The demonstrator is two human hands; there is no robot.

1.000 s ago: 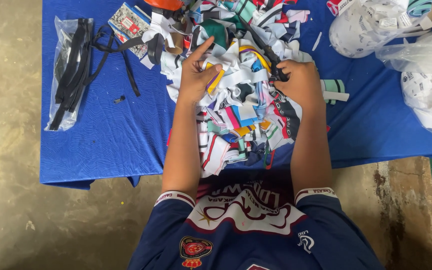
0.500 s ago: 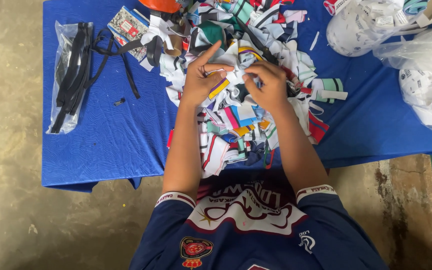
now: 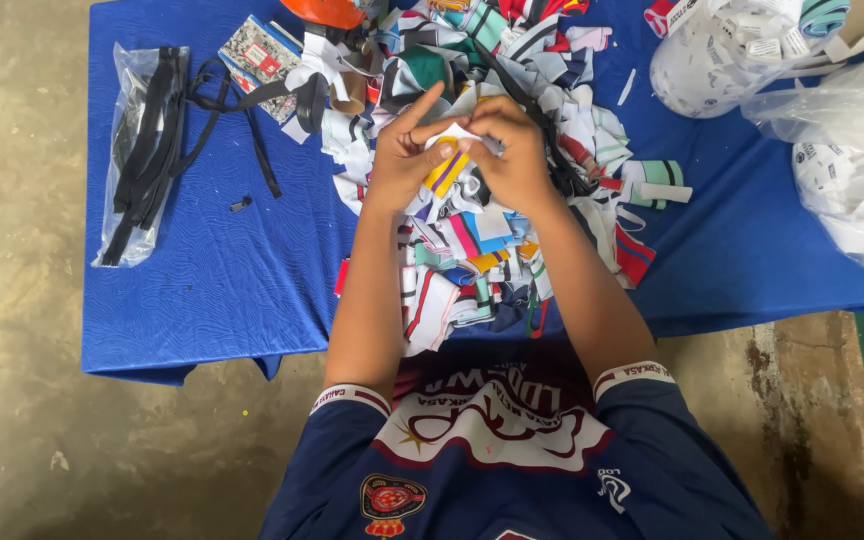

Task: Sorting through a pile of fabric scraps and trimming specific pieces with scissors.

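Note:
A heap of striped, many-coloured fabric collar pieces [image 3: 472,240] lies on a blue-covered table [image 3: 232,280]. Both hands meet above the heap. My left hand [image 3: 404,150] and my right hand [image 3: 512,150] pinch the same small piece [image 3: 449,165], white with yellow and dark stripes, held between their fingertips just over the pile. The left index finger sticks up and forward. More scraps hang over the table's near edge toward my lap.
A clear plastic bag of black straps [image 3: 142,150] lies at the left, with loose black straps [image 3: 252,110] beside it. A small patterned packet [image 3: 262,55] sits behind them. Clear bags of white pieces [image 3: 832,120] fill the right. Concrete floor surrounds the table.
My right hand has moved left from the pile's right side to meet the left hand. Both now hold the striped piece together at the middle.

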